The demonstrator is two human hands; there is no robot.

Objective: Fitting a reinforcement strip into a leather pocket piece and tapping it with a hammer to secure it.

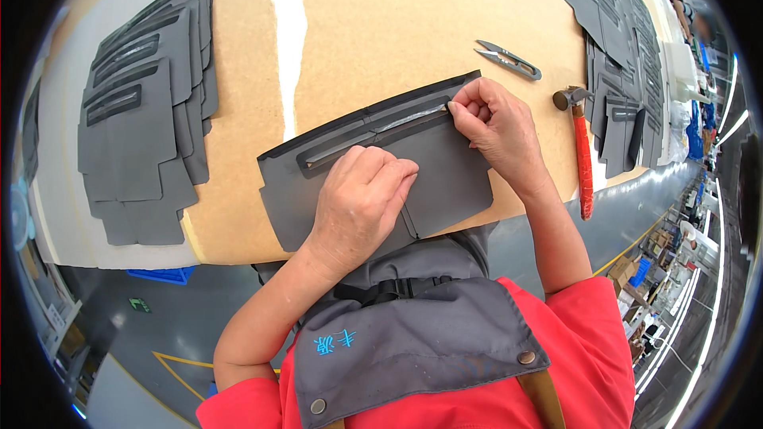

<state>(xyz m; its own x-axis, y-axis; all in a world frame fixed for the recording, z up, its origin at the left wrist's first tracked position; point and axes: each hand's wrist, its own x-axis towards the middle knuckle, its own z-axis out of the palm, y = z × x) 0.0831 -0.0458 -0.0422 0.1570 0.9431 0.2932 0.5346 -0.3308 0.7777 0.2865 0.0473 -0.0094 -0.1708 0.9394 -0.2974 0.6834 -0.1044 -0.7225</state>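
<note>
Right hand [499,123] pinches grey panel [449,179]; left hand [355,200] curls closed above (hammer [583,160], snips [518,65] near).

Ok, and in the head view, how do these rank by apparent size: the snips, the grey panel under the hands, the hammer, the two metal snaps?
Largest to smallest:
1. Grey panel
2. Hammer
3. Snips
4. Metal snaps: these two look alike, so unranked between themselves.
</note>
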